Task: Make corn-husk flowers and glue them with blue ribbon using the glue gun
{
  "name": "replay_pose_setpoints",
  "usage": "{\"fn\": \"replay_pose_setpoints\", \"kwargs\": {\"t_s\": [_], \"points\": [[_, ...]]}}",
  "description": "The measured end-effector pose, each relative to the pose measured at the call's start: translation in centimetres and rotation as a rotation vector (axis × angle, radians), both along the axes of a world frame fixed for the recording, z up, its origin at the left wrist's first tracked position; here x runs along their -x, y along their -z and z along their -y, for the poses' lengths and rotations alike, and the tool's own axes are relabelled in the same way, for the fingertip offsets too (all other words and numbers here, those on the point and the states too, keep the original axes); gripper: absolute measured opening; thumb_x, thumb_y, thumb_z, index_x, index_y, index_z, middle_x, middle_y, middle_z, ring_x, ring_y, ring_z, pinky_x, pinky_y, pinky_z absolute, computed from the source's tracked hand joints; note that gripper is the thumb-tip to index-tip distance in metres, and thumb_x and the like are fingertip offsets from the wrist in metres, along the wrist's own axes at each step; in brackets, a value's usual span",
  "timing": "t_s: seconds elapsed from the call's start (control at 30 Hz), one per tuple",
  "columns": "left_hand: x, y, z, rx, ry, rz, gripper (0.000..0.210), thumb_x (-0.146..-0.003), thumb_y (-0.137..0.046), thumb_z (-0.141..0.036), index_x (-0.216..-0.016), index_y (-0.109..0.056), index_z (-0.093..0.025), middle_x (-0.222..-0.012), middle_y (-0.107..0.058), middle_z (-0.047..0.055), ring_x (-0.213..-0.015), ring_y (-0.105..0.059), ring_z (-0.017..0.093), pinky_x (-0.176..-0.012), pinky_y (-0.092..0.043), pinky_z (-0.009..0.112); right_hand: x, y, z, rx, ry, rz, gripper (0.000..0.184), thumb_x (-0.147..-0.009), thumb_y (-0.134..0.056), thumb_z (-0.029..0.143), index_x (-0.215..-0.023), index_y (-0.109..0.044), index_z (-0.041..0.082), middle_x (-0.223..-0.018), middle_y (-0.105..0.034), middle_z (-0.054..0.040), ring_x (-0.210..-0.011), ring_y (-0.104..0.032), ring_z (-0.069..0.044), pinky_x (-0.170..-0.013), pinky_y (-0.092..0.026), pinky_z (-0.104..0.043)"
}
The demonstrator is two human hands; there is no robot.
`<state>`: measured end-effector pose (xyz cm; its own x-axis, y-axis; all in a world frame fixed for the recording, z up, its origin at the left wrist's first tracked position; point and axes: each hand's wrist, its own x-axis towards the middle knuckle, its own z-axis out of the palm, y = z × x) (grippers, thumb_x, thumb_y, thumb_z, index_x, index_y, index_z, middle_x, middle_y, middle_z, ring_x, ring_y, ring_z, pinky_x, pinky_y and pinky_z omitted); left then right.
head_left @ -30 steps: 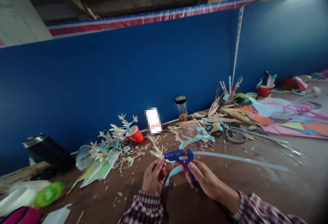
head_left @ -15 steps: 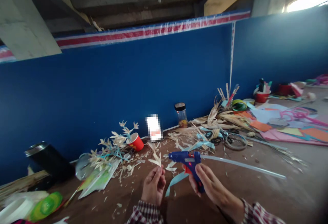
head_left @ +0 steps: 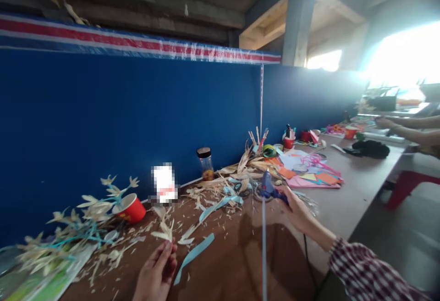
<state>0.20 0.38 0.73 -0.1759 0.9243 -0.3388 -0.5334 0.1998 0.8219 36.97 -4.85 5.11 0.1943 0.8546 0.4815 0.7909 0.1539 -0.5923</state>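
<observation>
My left hand (head_left: pixel 158 266) pinches a small corn husk flower (head_left: pixel 164 231) by its base, with the pale petals spreading upward. Out to the right, my right hand (head_left: pixel 292 202) is wrapped round the handle of a blue glue gun (head_left: pixel 268 187). The gun's nozzle points away from me, and a long clear glue stick (head_left: pixel 264 250) trails from its back toward me. A light blue paper strip (head_left: pixel 195 256) lies on the table between my hands, beside loose husk pieces (head_left: pixel 186 240).
Husk flowers on blue stems (head_left: pixel 91 227) lie by a tipped red paper cup (head_left: pixel 129 209) at left. A lidded jar (head_left: pixel 206 165) stands against the blue partition (head_left: pixel 113 117). Coloured paper (head_left: pixel 311 177) lies at right. Another person's arms (head_left: pixel 409 124) reach over the far table end.
My right hand has carried the glue gun away to the right and forward, turning its nozzle from left to away from me. The view has swung right. My left hand still pinches the flower.
</observation>
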Motion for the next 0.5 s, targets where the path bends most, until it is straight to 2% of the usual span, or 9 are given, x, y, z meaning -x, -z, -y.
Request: {"fn": "replay_pose_setpoints", "kwargs": {"t_s": [0.13, 0.33, 0.43, 0.5], "points": [[0.3, 0.4, 0.0, -0.006, 0.05, 0.027, 0.021, -0.072, -0.053, 0.001, -0.076, -0.064, -0.017, -0.063, -0.066, 0.001, -0.045, -0.059, 0.007, -0.043, -0.049, 0.013, -2.8, 1.5, -1.4, 0.076, 0.091, 0.224, 0.026, -0.083, -0.036, 0.02, -0.108, -0.043, 0.019, -0.102, -0.055, -0.0108, -0.094, -0.051, -0.023, -0.079, -0.036, -0.034], [0.5, 0.6, -0.3, -0.007, 0.065, 0.026, 0.019, -0.072, -0.054, -0.001, -0.074, -0.064, -0.018, -0.062, -0.066, 0.001, -0.045, -0.058, 0.007, -0.043, -0.048, 0.013, -2.9, 3.4, -3.5, 0.149, 0.182, 0.316, 0.026, -0.08, -0.042, 0.02, -0.105, -0.05, 0.016, -0.098, -0.057, -0.0118, -0.094, -0.051, -0.024, -0.08, -0.036, -0.034], [0.4, 0.3, -0.2, 0.02, 0.062, 0.036, 0.018, -0.072, -0.055, -0.002, -0.076, -0.064, -0.017, -0.063, -0.065, 0.002, -0.047, -0.058, 0.007, -0.044, -0.048, 0.013, -3.5, 3.6, -3.8, 0.18, 0.223, 0.342, 0.027, -0.079, -0.045, 0.023, -0.103, -0.052, 0.016, -0.098, -0.057, -0.0132, -0.095, -0.051, -0.026, -0.079, -0.036, -0.035], [0.2, 0.0, 0.0, -0.005, 0.051, 0.016, 0.014, -0.071, -0.057, -0.004, -0.077, -0.064, -0.015, -0.061, -0.064, 0.002, -0.045, -0.056, 0.007, -0.043, -0.047, 0.013, -3.6, 3.2, -3.7, 0.177, 0.252, 0.339, 0.027, -0.078, -0.045, 0.024, -0.103, -0.052, 0.015, -0.101, -0.055, -0.0152, -0.095, -0.05, -0.028, -0.08, -0.036, -0.039]]}}
